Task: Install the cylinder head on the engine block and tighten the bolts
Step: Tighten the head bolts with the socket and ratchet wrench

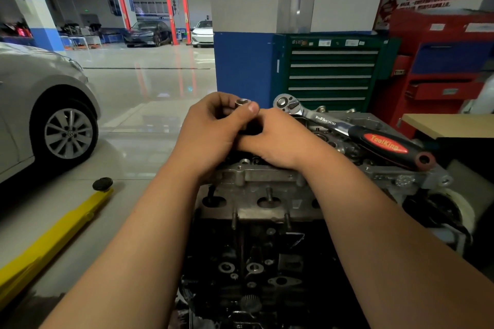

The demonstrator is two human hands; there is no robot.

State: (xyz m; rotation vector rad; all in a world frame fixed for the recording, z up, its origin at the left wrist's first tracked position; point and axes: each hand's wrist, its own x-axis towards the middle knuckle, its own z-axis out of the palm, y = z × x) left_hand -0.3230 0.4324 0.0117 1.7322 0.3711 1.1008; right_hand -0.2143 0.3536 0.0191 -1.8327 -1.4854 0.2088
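At the far left stands a silver car [40,104], its near wheel [68,133] on the glossy floor [149,83], and nearer lies a yellow lift arm [53,238] with a black rubber pad [102,184] at its far end. Far back, a dark car [148,33] and a white car [203,33] are parked by red lift posts [169,8]. In the middle, the left hand [211,131] is raised over the far left part of the cylinder head [267,176], its thumb and fingers [252,107] pinching a chrome socket [242,102] with the open end up. The right hand [280,139] touches the left one from the right, fingers curled under it; whether they grip anything cannot be told. The cylinder head sits on top of the dark engine block [254,262], near and centre. On the head's right part lies a ratchet wrench [347,128], its round head far and left and its black-and-red handle nearer and right. Behind it stands a green drawer cabinet [331,75], then a red cabinet [441,61], and a tan tabletop [451,124] at the right edge.
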